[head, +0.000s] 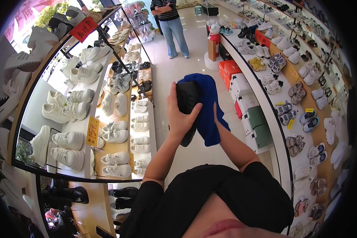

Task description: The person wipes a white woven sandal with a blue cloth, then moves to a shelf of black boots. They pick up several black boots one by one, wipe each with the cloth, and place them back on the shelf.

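Note:
A black shoe [186, 96] is held up in front of me, over the aisle. My left hand [180, 114] wraps around it, with the thumb across its near side. A blue cloth [208, 110] lies against the shoe's right side. Behind that cloth is my right hand [216, 114]; its fingers are covered, and only an edge of the hand and the wrist show. The cloth hangs down past the right wrist.
Left stands a shelf [90, 148] of white sneakers [68, 141]. At right, a long display counter [281, 131] bears sandals and sneakers, with shoe boxes [250, 114] stacked beneath. A person [172, 26] stands in the aisle ahead, arms folded, near a figurine [214, 35].

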Demonstrator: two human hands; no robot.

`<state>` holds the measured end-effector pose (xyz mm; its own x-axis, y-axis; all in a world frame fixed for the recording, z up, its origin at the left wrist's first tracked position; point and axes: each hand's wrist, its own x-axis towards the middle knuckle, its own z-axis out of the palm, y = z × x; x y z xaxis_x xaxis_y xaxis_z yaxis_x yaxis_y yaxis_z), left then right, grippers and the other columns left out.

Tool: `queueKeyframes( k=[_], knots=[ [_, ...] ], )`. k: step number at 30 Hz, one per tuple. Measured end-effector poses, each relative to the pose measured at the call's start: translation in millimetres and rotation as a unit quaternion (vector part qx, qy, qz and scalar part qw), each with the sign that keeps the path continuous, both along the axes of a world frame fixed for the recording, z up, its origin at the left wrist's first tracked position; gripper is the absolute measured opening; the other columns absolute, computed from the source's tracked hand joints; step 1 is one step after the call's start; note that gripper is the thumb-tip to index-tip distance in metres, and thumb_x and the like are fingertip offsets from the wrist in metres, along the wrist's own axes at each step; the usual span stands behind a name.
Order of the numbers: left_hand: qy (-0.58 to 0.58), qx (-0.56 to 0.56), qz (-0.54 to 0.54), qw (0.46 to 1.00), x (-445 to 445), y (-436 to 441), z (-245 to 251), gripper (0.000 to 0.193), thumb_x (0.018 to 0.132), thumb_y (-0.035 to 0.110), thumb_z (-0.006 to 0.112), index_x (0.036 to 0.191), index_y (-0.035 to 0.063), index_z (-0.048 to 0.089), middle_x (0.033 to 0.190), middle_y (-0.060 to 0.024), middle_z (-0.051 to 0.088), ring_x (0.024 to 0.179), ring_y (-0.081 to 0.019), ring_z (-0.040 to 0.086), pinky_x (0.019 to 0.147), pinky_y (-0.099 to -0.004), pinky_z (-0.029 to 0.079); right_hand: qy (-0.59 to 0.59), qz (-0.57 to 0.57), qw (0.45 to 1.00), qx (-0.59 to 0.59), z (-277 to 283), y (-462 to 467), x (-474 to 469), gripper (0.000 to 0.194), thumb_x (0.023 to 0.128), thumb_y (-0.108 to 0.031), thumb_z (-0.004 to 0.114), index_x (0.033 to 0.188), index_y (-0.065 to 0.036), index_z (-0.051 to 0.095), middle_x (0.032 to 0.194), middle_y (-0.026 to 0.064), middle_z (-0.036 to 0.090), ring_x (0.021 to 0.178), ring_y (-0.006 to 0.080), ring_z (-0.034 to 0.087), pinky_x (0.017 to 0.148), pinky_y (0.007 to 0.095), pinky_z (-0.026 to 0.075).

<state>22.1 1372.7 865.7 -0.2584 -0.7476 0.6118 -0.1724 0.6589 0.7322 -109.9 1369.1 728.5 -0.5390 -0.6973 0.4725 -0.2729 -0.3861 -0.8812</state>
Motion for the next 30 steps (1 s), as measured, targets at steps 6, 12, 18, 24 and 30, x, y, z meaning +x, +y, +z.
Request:
queueKeyframes(
  k=[6,12,18,24,30],
  knots=[
    [0.225,0.025,-0.039,0.973,3,-19,17,0.089,0.076,0.015,0.071,0.146,0.0033,0.018,0.137,-0.0177,0.036,0.122,-0.0265,0.040,0.105,-0.0361,0.031,0.185,0.066,0.979,-0.058,-14,57,66,0.053,0.091,-0.027,0.053,0.135,-0.001,0.038,0.136,0.0197,0.041,0.128,0.0370,0.037,0.109,0.0453,0.026],
    [0.192,0.011,-0.052,0.980,6,-5,8,0.093,0.074,0.015,0.073,0.146,0.0009,0.016,0.139,-0.0182,0.034,0.124,-0.0264,0.039,0.107,-0.0356,0.028,0.264,0.037,0.957,-0.115,60,24,32,0.058,0.094,-0.031,0.046,0.142,-0.003,0.028,0.147,0.0201,0.027,0.137,0.0349,0.023,0.113,0.0438,0.018],
    [0.099,-0.040,-0.025,0.994,4,11,-7,0.098,0.068,0.019,0.077,0.144,-0.0030,0.020,0.144,-0.0218,0.030,0.131,-0.0325,0.034,0.109,-0.0385,0.025,0.018,0.103,0.994,0.014,72,-31,-18,0.055,0.095,-0.032,0.046,0.140,-0.004,0.031,0.141,0.0155,0.033,0.132,0.0280,0.030,0.108,0.0377,0.025],
    [0.204,-0.054,-0.009,0.977,6,-6,11,0.102,0.072,0.023,0.076,0.146,-0.0021,0.011,0.145,-0.0190,0.024,0.132,-0.0277,0.029,0.109,-0.0363,0.023,0.057,0.078,0.994,-0.048,1,31,63,0.054,0.095,-0.030,0.046,0.140,-0.004,0.031,0.140,0.0145,0.034,0.130,0.0269,0.032,0.107,0.0367,0.027],
    [0.222,-0.136,-0.020,0.965,5,1,9,0.115,0.068,0.039,0.078,0.146,-0.0022,0.004,0.143,-0.0195,0.025,0.129,-0.0270,0.032,0.107,-0.0372,0.027,0.145,0.126,0.978,-0.074,15,46,77,0.053,0.096,-0.029,0.047,0.140,-0.004,0.031,0.139,0.0134,0.036,0.128,0.0259,0.035,0.106,0.0357,0.030]
  ],
)
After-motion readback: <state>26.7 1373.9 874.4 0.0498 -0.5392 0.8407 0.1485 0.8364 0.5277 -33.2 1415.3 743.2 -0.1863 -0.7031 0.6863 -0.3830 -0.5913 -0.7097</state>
